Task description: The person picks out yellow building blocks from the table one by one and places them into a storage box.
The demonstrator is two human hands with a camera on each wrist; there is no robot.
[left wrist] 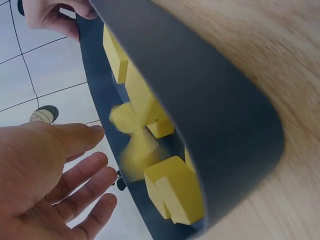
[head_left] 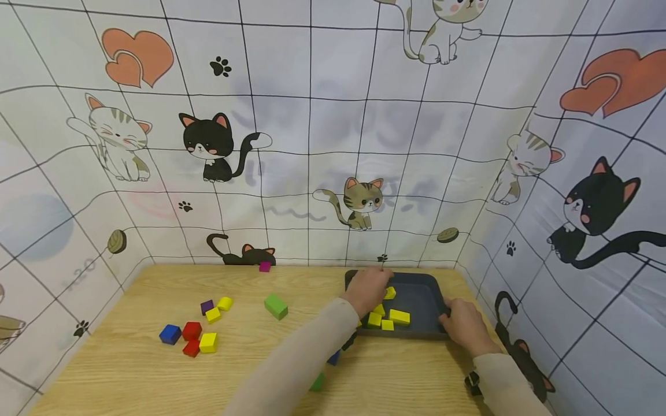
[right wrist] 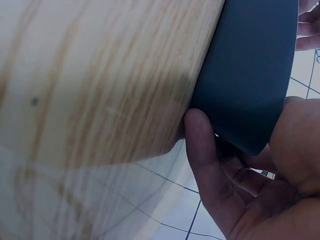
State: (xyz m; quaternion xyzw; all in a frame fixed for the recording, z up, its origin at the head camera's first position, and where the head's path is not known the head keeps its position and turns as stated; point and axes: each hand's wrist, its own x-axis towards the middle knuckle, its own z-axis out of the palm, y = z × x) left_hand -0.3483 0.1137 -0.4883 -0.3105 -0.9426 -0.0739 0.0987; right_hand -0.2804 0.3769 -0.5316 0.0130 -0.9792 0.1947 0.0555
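A dark grey tray (head_left: pixel 424 297) stands on the wooden table at the right, with several yellow blocks (head_left: pixel 399 317) in it. My right hand (head_left: pixel 468 326) grips the tray's right rim, thumb and fingers around the edge in the right wrist view. Over the tray's left side is my left hand (head_left: pixel 368 290), its fingers spread and slightly bent with nothing held in the left wrist view. Just beyond those fingers, two yellow blocks (left wrist: pixel 136 152) look blurred above the others.
Left on the table lie a blue block (head_left: pixel 170 334), red blocks (head_left: pixel 192 331), yellow blocks (head_left: pixel 208 342) and a purple block (head_left: pixel 207 307). A green block (head_left: pixel 276 307) sits mid-table, a magenta block (head_left: pixel 265 266) at the back edge. My left sleeve partly hides another green block (head_left: pixel 317 382).
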